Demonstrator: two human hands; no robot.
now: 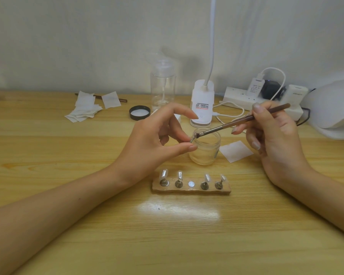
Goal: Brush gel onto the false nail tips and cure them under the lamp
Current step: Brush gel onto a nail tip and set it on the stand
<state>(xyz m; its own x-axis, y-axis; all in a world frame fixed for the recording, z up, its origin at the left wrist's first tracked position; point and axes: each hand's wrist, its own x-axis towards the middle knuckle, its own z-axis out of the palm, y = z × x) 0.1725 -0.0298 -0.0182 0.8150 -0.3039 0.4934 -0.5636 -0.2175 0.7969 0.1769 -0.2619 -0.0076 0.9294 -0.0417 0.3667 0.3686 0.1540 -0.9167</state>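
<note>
On the wooden bench [48, 147], far left, a heap of white wipes [83, 108] lies near the wall, part covering a spare brown brush [123, 100]. Next come a black lid [139, 112], upside down, and a clear pump bottle [162, 86] behind it. The person's left hand [157, 135] is raised over the bench, thumb and a finger pinching a small piece [190, 142], too tiny to identify, while the forefinger stretches free above. Below it a wooden holder [226, 190] carries four false nail tips [164, 173] on little stands, with a bare round disc in its middle place. A glass jar [206, 149] stands just behind the pinched piece, in front of a white clip lamp base [202, 104]. The brush [246, 118] slants over the jar, its tip touching the piece, its handle gripped pen-fashion in the curled fingers of the right hand [272, 135]. A white paper square [236, 150] lies beside the jar, a power strip [238, 99] by the wall, and the white curing lamp [334, 108] sits far right
</note>
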